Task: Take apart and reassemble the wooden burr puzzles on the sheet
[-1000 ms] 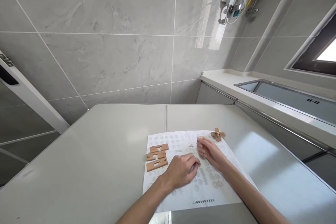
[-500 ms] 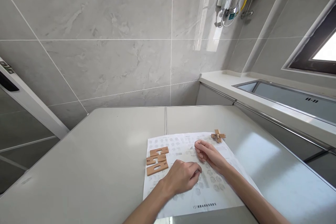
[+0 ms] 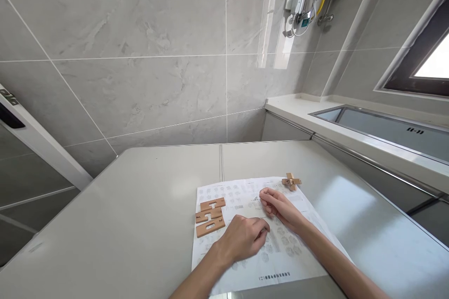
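Observation:
A printed paper sheet (image 3: pixel 280 261) lies on the pale grey table (image 3: pixel 133 215). My left hand (image 3: pixel 243 237) rests on the sheet with its fingers curled under; nothing shows in them. My right hand (image 3: pixel 280 206) also rests on the sheet, fingers bent and close together, a little beyond the left hand. Three flat wooden puzzle pieces (image 3: pixel 209 216) with slots lie side by side on the sheet's left edge, left of my left hand. A small assembled wooden cross (image 3: pixel 291 181) sits at the sheet's far right corner, just past my right hand.
A grey tiled wall (image 3: pixel 157 84) rises behind the table. A counter with a steel sink (image 3: pixel 386 126) runs along the right. A wall socket with cables (image 3: pixel 298 4) hangs above it. A white door frame (image 3: pixel 38 145) stands at the left.
Both hands have shifted slightly on the sheet, the right fingers curling inward. The view has tilted a little. The wooden pieces have not moved.

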Demonstrator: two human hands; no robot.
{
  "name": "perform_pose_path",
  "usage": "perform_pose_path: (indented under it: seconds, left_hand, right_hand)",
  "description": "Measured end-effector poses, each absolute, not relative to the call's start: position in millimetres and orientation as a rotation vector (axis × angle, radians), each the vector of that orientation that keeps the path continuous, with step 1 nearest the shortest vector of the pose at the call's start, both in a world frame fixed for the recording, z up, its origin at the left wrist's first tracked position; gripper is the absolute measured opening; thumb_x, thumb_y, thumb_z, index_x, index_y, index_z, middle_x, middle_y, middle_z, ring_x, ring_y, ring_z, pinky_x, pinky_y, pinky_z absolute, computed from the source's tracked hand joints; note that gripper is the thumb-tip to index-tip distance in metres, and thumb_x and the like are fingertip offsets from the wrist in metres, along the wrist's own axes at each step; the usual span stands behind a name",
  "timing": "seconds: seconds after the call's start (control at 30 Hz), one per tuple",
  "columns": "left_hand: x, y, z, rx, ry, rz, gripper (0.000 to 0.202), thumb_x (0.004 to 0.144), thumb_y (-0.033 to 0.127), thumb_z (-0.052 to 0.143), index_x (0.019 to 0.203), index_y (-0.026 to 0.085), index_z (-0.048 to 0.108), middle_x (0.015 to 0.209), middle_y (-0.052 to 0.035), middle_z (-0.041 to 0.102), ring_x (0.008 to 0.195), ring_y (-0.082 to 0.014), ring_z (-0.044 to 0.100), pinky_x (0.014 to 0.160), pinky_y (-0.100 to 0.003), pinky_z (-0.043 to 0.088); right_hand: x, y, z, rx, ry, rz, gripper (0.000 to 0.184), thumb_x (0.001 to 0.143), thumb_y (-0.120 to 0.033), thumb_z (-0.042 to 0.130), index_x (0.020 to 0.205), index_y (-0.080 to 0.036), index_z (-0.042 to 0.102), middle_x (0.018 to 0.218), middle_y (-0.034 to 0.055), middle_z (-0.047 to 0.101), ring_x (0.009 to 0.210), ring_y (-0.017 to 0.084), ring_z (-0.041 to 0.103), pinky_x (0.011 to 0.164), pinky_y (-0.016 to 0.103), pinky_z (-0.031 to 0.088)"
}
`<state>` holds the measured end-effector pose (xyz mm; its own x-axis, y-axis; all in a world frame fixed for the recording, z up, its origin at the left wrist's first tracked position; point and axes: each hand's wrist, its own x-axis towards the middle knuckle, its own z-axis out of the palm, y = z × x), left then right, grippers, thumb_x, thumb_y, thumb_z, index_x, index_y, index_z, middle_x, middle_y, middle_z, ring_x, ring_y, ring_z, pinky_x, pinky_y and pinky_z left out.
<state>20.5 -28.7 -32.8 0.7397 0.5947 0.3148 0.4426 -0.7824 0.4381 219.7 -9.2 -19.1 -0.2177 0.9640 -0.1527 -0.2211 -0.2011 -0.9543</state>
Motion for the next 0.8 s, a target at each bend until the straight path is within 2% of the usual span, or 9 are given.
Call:
perform_pose_path:
  seconds: [0.8]
  left_hand:
    - [19.6, -27.6, -35.7, 2.706, 0.828, 0.573, 0.017, 0.095, 0.014, 0.054, 0.100, 0.023, 0.068, 0.085, 0.0037, 0.079, 0.065, -0.0159, 0.070, 0.059, -0.028, 0.041]
  right_hand:
    - [218.6, -8.9, -17.4, -1.073, -1.094, 1.599, 0.044, 0.090, -0.058, 0.079, 0.080, -0.023, 0.054, 0.070, -0.0055, 0.048, 0.058, 0.012, 0.037, 0.054, 0.027, 0.032]
